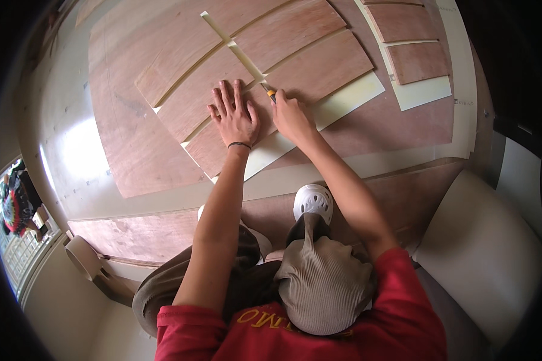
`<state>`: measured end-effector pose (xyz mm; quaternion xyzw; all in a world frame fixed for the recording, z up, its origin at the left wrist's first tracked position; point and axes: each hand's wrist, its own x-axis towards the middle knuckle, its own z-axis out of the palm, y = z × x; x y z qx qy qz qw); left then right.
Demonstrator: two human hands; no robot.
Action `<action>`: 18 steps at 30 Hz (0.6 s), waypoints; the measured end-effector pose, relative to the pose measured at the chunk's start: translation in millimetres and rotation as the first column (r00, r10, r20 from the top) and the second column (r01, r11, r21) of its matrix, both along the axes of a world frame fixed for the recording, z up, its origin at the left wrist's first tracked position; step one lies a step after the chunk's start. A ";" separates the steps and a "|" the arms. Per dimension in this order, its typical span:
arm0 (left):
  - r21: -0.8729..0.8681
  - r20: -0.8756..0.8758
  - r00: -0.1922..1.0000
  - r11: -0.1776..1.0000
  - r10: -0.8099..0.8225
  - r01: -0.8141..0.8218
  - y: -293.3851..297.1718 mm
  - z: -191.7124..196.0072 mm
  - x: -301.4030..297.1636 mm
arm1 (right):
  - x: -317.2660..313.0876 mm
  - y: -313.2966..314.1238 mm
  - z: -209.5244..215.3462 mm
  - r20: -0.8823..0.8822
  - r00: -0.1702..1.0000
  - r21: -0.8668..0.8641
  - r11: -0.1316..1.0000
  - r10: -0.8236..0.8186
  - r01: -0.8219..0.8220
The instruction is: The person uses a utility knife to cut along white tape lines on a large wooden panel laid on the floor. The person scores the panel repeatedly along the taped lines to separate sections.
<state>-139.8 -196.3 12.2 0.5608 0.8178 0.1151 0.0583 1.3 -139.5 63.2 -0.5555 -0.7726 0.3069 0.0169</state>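
My left hand (236, 123) lies flat with fingers spread on a thin reddish-brown plywood piece (193, 117). In my right hand (293, 120) is a utility knife (272, 95) with a yellow and dark handle. Its tip points into the crossing of the narrow gaps between the plywood pieces, where a pale strip (246, 62) shows. Several such pieces sit in two rows on a pale yellow-white sheet (349, 99), whose border sticks out on the near side. Most of the knife's handle is hidden in my fingers.
A second pale sheet (424, 92) with plywood pieces (418, 62) lies to the right. Under both is a large plywood board (126, 138). My white shoe (313, 201) is by the near edge, and a beige curved panel (482, 240) stands at the right.
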 end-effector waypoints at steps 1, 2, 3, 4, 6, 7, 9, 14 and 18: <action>-0.006 0.000 1.000 1.000 0.007 -0.007 -1.5 0.9 -3.3 | -6.5 1.8 0.7 0.008 1.000 -0.010 1.000 -0.005 0.005; -0.006 -0.002 1.000 1.000 0.006 -0.006 -2.2 0.9 -4.7 | -11.1 4.1 1.6 0.020 1.000 -0.019 1.000 -0.011 0.012; -0.005 -0.002 1.000 1.000 0.004 -0.004 -2.3 0.8 -4.7 | -14.4 5.9 2.9 0.034 0.999 -0.027 0.999 -0.019 0.019; -0.005 -0.004 1.000 1.000 0.002 -0.002 -3.2 1.9 -5.9 | -17.0 6.2 4.3 0.033 0.999 -0.036 0.999 -0.013 0.014; -0.003 -0.001 1.000 1.000 0.012 -0.012 -4.6 3.7 -7.4 | -18.1 6.2 6.6 0.033 0.999 -0.052 0.999 -0.003 0.005; 0.001 0.005 1.000 1.000 0.014 -0.014 -4.0 4.4 -6.5 | -16.9 6.9 5.8 0.030 1.000 -0.048 0.999 0.008 -0.007; 0.008 0.007 1.000 1.000 0.012 -0.012 -3.0 5.6 -5.5 | -15.0 8.2 3.5 0.026 0.999 -0.042 0.999 0.029 -0.028; 0.000 0.006 1.000 1.000 0.009 -0.009 -2.3 4.3 -6.4 | -17.7 8.6 7.4 0.031 0.999 -0.030 0.999 0.024 -0.023; 0.004 0.020 1.000 1.000 0.011 -0.011 -1.8 5.2 -5.4 | -17.4 8.0 6.5 0.013 1.000 -0.050 0.999 0.020 -0.019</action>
